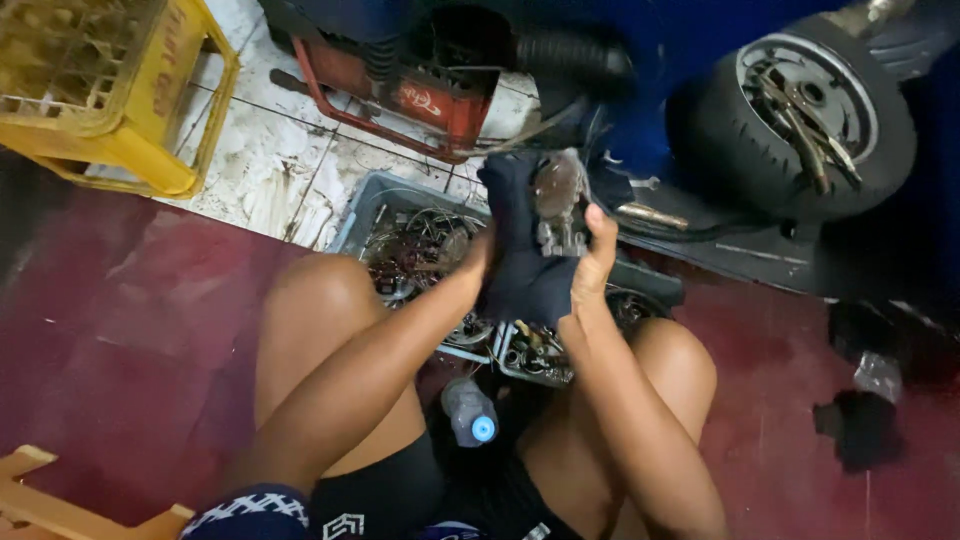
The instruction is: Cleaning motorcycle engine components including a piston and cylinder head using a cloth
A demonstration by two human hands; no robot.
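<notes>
I sit with bare knees apart and hold a small metal engine part [560, 205] wrapped in a dark blue cloth [520, 270] in front of me. My left hand [478, 255] is mostly hidden behind the cloth and grips it from the left side. My right hand [597, 255] clasps the cloth and the part from the right, thumb up along the metal. Both hands hover above a grey tray [375, 200] filled with oily metal parts and wires.
A plastic bottle with a blue cap [470, 412] lies between my legs. A small scooter wheel [800, 110] stands at the right, a red machine frame [400, 100] at the back, a yellow crate [120, 90] at the left. Dark rags [860, 425] lie on the red floor.
</notes>
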